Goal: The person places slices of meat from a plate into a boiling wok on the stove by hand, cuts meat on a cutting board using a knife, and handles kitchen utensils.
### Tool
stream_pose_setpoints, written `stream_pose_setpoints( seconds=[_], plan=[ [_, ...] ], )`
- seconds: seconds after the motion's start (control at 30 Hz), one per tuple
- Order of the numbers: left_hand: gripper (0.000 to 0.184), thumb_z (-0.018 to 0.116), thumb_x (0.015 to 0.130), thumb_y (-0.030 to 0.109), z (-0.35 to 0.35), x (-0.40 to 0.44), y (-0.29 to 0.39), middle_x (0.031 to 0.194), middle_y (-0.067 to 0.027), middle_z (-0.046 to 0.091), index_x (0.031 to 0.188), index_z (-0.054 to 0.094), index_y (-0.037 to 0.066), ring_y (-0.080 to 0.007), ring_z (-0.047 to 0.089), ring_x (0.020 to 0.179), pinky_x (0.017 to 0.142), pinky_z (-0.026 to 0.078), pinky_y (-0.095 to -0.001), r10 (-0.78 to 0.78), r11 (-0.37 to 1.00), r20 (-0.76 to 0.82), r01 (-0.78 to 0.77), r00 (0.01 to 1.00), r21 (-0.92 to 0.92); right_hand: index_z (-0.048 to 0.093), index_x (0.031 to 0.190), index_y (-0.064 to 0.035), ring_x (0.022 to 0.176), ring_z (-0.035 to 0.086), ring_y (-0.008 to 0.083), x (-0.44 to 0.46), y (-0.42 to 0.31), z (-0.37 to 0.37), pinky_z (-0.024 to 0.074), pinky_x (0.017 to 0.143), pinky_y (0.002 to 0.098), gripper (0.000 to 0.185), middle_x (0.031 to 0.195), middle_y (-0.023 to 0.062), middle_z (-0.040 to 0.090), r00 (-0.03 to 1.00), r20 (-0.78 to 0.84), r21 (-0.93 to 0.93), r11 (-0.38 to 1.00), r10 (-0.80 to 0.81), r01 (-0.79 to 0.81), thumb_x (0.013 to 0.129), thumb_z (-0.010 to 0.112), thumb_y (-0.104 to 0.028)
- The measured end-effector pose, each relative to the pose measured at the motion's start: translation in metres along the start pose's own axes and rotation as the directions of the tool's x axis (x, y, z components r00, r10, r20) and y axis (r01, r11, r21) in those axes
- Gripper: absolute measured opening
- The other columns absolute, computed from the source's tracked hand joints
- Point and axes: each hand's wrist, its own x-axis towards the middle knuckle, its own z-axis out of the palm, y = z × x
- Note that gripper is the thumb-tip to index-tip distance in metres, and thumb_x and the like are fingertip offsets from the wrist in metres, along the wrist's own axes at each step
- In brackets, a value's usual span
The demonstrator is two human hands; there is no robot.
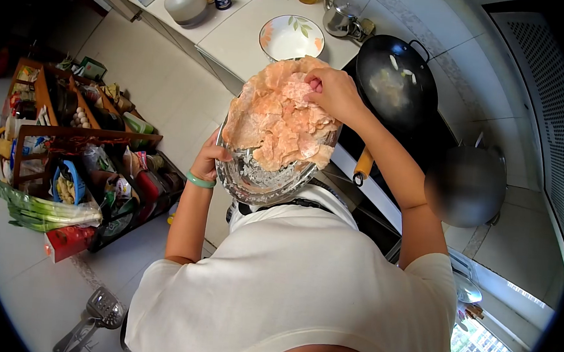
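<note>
My left hand (212, 155), with a green bangle at its wrist, grips the left rim of a round glass plate (262, 181). Thin pale-orange meat slices (286, 111) lie in layers over most of the plate. At the upper right of the pile, the fingers of my right hand (330, 91) are pinched together on a slice. Right of the plate, a black wok (396, 79) sits on the stove, with a few white pieces and some steaming food in it.
A white bowl with a leaf pattern (291, 39) and a steel kettle (343, 18) stand on the counter. A second dark pan (471, 183) is at the right. A wooden rack (89, 133) holding groceries stands at the left.
</note>
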Motion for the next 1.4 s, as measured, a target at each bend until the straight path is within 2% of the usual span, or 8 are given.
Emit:
stream_pose_setpoints(
  seconds=[0.5, 0.57, 0.67, 0.73, 0.83, 1.0, 1.1, 1.4],
  plan=[
    [0.090, 0.051, 0.050, -0.001, 0.002, -0.001, -0.001, 0.126, -0.0156, 0.055, 0.139, 0.036, -0.003, -0.0272, 0.056, 0.115, 0.101, 0.043, -0.0354, -0.004, 1.000, 0.007, 0.004, 1.000, -0.022, 0.063, 0.087, 0.0007, 0.078, 0.062, 0.0307, -0.005, -0.014, -0.003, 0.0494, 0.073, 0.0371, 0.018, 0.081, 0.0148, 0.063, 0.950, -0.073, -0.154, 0.945, -0.303, 0.290, 0.075, 0.068, -0.011],
    [0.090, 0.049, 0.049, 0.001, 0.003, -0.001, -0.003, 0.130, -0.0204, 0.051, 0.138, 0.035, -0.006, -0.0339, 0.053, 0.118, 0.103, 0.043, -0.0407, 0.010, 1.000, -0.010, -0.010, 1.000, -0.026, 0.063, 0.088, 0.0006, 0.074, 0.064, 0.0237, -0.007, -0.020, -0.012, 0.0497, 0.070, 0.0340, 0.015, 0.081, 0.0114, 0.066, 0.981, -0.056, 0.063, 0.980, -0.184, 0.187, 0.078, 0.068, -0.010],
    [0.088, 0.049, 0.050, -0.001, 0.006, -0.003, -0.001, 0.126, -0.0161, 0.055, 0.137, 0.038, -0.004, -0.0285, 0.055, 0.116, 0.102, 0.043, -0.0371, -0.003, 0.999, -0.003, 0.003, 1.000, -0.037, 0.064, 0.091, 0.0002, 0.071, 0.064, 0.0138, -0.005, -0.008, -0.020, 0.0491, 0.065, 0.0277, 0.015, 0.082, 0.0067, 0.067, 0.986, -0.101, 0.345, 0.925, -0.131, 0.158, 0.081, 0.068, -0.010],
    [0.088, 0.049, 0.050, -0.001, 0.007, -0.003, -0.002, 0.126, -0.0163, 0.055, 0.137, 0.038, -0.004, -0.0291, 0.055, 0.116, 0.103, 0.043, -0.0374, 0.005, 0.999, -0.001, -0.005, 1.000, -0.046, 0.064, 0.091, 0.0002, 0.070, 0.063, 0.0104, -0.008, -0.002, -0.040, 0.0484, 0.064, 0.0248, 0.014, 0.080, 0.0051, 0.067, 0.988, -0.125, 0.328, 0.936, -0.093, 0.129, 0.082, 0.068, -0.010],
    [0.089, 0.049, 0.050, -0.001, 0.004, -0.003, -0.005, 0.128, -0.0167, 0.054, 0.138, 0.037, -0.004, -0.0304, 0.054, 0.117, 0.104, 0.042, -0.0383, 0.023, 0.999, -0.003, -0.023, 1.000, -0.048, 0.067, 0.092, -0.0009, 0.068, 0.063, 0.0079, -0.021, 0.011, -0.083, 0.0488, 0.061, 0.0224, 0.015, 0.077, 0.0039, 0.068, 0.981, -0.192, 0.191, 0.981, 0.008, 0.030, 0.082, 0.069, -0.010],
    [0.087, 0.049, 0.051, 0.000, 0.002, -0.002, -0.010, 0.130, -0.0188, 0.051, 0.137, 0.036, -0.006, -0.0326, 0.053, 0.118, 0.102, 0.044, -0.0408, 0.056, 0.997, -0.031, -0.058, 0.998, -0.045, 0.069, 0.087, -0.0111, 0.081, 0.067, 0.0275, -0.036, 0.093, -0.133, 0.0516, 0.071, 0.0383, 0.014, 0.084, 0.0082, 0.070, 0.953, -0.237, -0.254, 0.934, 0.191, -0.250, 0.074, 0.071, -0.017],
    [0.083, 0.049, 0.053, 0.001, -0.003, -0.002, -0.013, 0.127, -0.0208, 0.052, 0.134, 0.038, -0.008, -0.0346, 0.055, 0.115, 0.100, 0.046, -0.0426, 0.088, 0.996, -0.056, -0.090, 0.995, -0.024, 0.069, 0.087, -0.0120, 0.082, 0.067, 0.0280, -0.036, 0.167, -0.122, 0.0512, 0.072, 0.0383, 0.015, 0.082, 0.0100, 0.069, 0.947, -0.145, -0.410, 0.854, 0.288, -0.322, 0.073, 0.070, -0.016],
    [0.087, 0.050, 0.052, -0.002, -0.001, -0.002, -0.010, 0.129, -0.0187, 0.052, 0.138, 0.035, -0.005, -0.0308, 0.055, 0.116, 0.101, 0.045, -0.0396, 0.046, 0.997, -0.032, -0.048, 0.998, -0.059, 0.069, 0.089, -0.0132, 0.080, 0.067, 0.0286, -0.044, 0.167, -0.076, 0.0511, 0.070, 0.0397, 0.014, 0.079, 0.0089, 0.069, 0.940, -0.238, -0.395, 0.860, 0.244, -0.323, 0.076, 0.068, -0.020]
  ],
)
